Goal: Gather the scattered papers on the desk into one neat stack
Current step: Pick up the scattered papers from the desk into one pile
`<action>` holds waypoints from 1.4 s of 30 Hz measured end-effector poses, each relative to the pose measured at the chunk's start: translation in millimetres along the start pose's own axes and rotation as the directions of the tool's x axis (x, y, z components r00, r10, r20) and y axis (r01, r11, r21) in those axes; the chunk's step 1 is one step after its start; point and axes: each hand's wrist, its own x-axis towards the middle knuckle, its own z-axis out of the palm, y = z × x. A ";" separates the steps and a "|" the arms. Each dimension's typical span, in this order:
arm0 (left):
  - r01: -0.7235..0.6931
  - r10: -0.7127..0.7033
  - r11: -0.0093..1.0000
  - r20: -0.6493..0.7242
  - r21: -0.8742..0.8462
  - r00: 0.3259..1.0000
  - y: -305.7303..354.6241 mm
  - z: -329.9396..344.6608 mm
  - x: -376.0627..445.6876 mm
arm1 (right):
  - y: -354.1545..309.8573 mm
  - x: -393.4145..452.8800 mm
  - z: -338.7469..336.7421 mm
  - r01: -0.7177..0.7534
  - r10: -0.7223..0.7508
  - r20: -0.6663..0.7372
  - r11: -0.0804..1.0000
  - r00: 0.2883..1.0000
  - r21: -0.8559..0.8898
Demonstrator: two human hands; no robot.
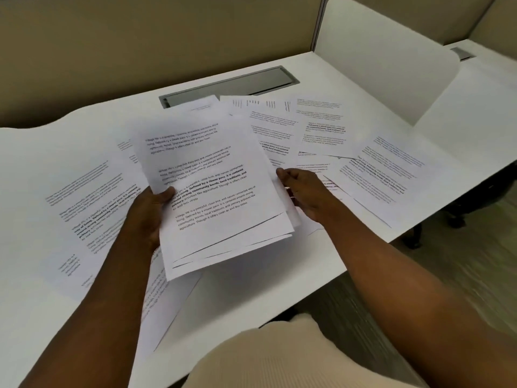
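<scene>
A loose bundle of printed white sheets (218, 191) hangs above the white desk (265, 292), its edges uneven at the bottom. My left hand (152, 211) grips the bundle's left edge, thumb on top. My right hand (303, 191) holds the bundle's right edge with fingers curled under it. More printed papers lie flat on the desk: one at the left (84, 214), several overlapping at the back right (313, 133), one at the far right (386, 175), and one partly under my left forearm (159, 303).
A grey cable hatch (232, 85) is set into the desk at the back. A beige partition wall (140, 46) stands behind it and a white divider (391, 65) on the right. The desk's front edge runs close to my beige-clothed lap (279, 359).
</scene>
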 end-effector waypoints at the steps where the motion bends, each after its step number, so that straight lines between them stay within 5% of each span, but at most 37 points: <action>1: -0.003 0.003 1.000 -0.002 -0.003 1.000 -0.3 1.8 2.1 | 1.2 3.6 -5.3 -0.009 0.009 -0.031 1.000 0.999 -0.026; 6: -0.012 0.012 1.000 -0.013 0.009 1.000 -1.1 13.9 11.0 | 16.4 21.2 -52.4 -0.065 -0.057 -0.384 0.953 0.922 -0.297; 9: -0.001 0.001 1.000 -0.004 -0.013 1.000 0.1 16.6 17.4 | 25.9 29.0 -96.6 -0.271 -0.052 -0.576 0.845 0.816 -0.461; 13: 0.007 -0.007 1.000 -0.006 -0.024 1.000 1.7 22.0 22.9 | 33.6 25.5 -145.4 -0.592 0.127 -0.775 0.725 0.618 -0.353; 32: -0.013 0.013 1.000 0.004 -0.012 1.000 -2.0 34.2 36.6 | 32.5 38.8 -210.6 -0.895 0.458 -0.798 0.390 0.391 -0.215; 42: 0.001 -0.001 1.000 -0.005 -0.015 1.000 -3.5 33.5 37.6 | 50.0 35.9 -233.3 -0.900 0.485 -0.796 0.405 0.361 -0.161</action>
